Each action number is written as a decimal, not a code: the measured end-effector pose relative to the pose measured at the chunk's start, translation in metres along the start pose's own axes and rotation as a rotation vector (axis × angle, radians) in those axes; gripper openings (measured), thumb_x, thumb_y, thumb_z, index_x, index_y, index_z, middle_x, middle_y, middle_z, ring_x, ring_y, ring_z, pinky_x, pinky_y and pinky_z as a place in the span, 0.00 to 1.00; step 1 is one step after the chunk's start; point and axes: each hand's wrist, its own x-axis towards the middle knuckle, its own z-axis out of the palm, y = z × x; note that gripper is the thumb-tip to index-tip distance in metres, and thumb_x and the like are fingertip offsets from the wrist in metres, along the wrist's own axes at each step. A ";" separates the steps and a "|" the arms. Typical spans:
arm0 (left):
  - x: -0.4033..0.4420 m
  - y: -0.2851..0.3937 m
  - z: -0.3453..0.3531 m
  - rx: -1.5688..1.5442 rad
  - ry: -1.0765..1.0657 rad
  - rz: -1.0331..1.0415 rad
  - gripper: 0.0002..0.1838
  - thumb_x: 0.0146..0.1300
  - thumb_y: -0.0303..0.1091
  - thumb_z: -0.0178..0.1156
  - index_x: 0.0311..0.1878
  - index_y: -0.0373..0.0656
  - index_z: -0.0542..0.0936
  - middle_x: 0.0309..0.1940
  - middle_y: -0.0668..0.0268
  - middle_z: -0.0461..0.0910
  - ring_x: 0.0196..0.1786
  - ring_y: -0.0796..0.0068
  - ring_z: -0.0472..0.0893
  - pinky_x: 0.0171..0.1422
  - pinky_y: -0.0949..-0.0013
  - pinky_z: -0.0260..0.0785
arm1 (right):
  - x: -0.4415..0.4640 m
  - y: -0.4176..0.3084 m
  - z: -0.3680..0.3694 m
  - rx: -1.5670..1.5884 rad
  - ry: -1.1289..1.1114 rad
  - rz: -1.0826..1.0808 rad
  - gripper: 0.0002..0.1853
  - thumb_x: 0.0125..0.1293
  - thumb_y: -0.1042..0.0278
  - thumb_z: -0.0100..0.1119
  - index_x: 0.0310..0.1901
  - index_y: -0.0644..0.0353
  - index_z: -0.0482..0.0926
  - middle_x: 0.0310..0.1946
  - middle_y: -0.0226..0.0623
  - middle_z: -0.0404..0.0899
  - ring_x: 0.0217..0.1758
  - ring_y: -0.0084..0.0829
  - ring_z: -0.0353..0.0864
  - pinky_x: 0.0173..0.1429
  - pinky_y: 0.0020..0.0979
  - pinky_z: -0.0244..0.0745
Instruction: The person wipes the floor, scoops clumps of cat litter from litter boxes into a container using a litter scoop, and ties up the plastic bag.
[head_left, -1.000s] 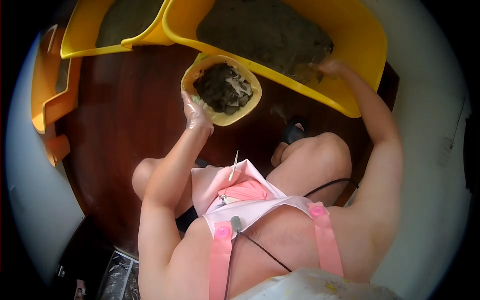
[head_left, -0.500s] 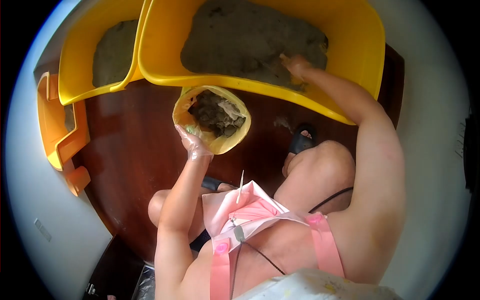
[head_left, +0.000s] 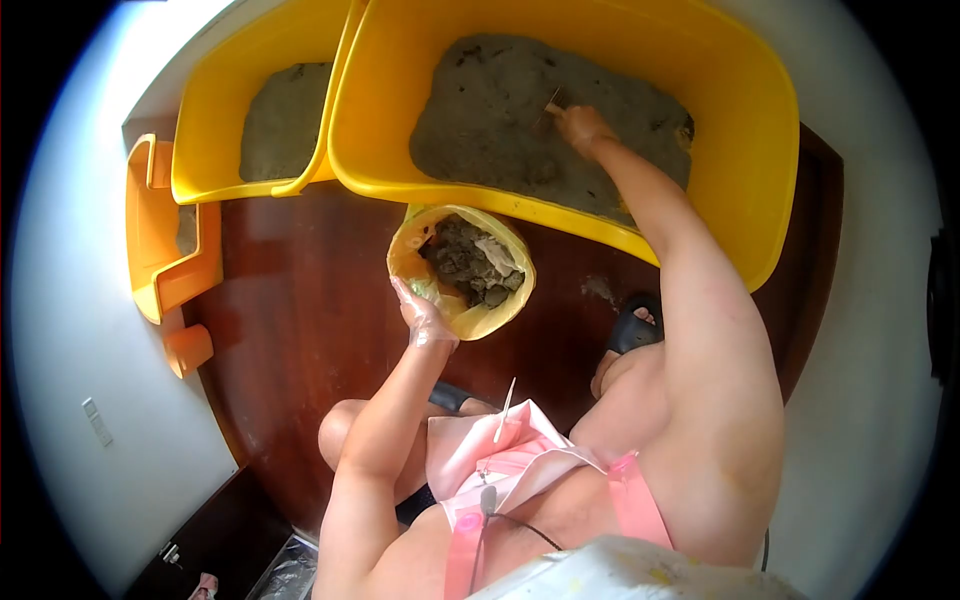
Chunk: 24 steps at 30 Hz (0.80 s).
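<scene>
My left hand [head_left: 424, 318], in a clear plastic glove, grips the near left rim of a yellow plastic bag [head_left: 478, 325]. The bag stands open-mouthed, with dark grey clumps [head_left: 465, 258] and a pale crumpled scrap [head_left: 497, 255] inside. Over the big yellow tub [head_left: 745, 130], my right hand [head_left: 585, 130] is closed round a small litter scoop [head_left: 553, 103]. Only a little of the scoop shows, its end at the surface of the grey litter [head_left: 480, 120]. Fingers and litter hide the rest.
Left of the big tub stands a second yellow tub [head_left: 215, 120] with grey litter. An orange plastic step piece [head_left: 150, 260] and an orange cup-like piece [head_left: 188, 350] are by the left wall. A sandalled foot [head_left: 638, 325] rests on the dark red wooden floor [head_left: 290, 300].
My right hand has moved left and away across the litter with the scoop. My left hand still holds the bag. The whole view has shifted, so things sit farther right.
</scene>
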 end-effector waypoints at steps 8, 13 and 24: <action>0.045 -0.022 -0.052 0.380 -0.215 0.270 0.41 0.79 0.69 0.39 0.81 0.48 0.61 0.75 0.59 0.69 0.76 0.58 0.70 0.80 0.51 0.65 | 0.022 -0.037 -0.028 0.149 0.006 0.116 0.22 0.78 0.54 0.55 0.47 0.68 0.88 0.42 0.57 0.87 0.43 0.54 0.88 0.49 0.50 0.81; 0.008 -0.002 -0.007 0.023 -0.089 0.036 0.42 0.79 0.71 0.38 0.82 0.48 0.60 0.75 0.60 0.69 0.77 0.59 0.69 0.81 0.51 0.64 | 0.063 -0.048 -0.027 0.192 -0.047 0.107 0.23 0.77 0.52 0.57 0.47 0.68 0.88 0.39 0.55 0.87 0.40 0.51 0.87 0.48 0.48 0.81; 0.004 0.019 -0.019 0.023 -0.554 0.174 0.32 0.81 0.66 0.39 0.61 0.46 0.76 0.49 0.66 0.80 0.47 0.71 0.81 0.47 0.64 0.78 | 0.111 -0.063 -0.004 0.244 0.025 -0.121 0.21 0.75 0.50 0.62 0.46 0.64 0.87 0.36 0.51 0.86 0.42 0.48 0.86 0.50 0.49 0.79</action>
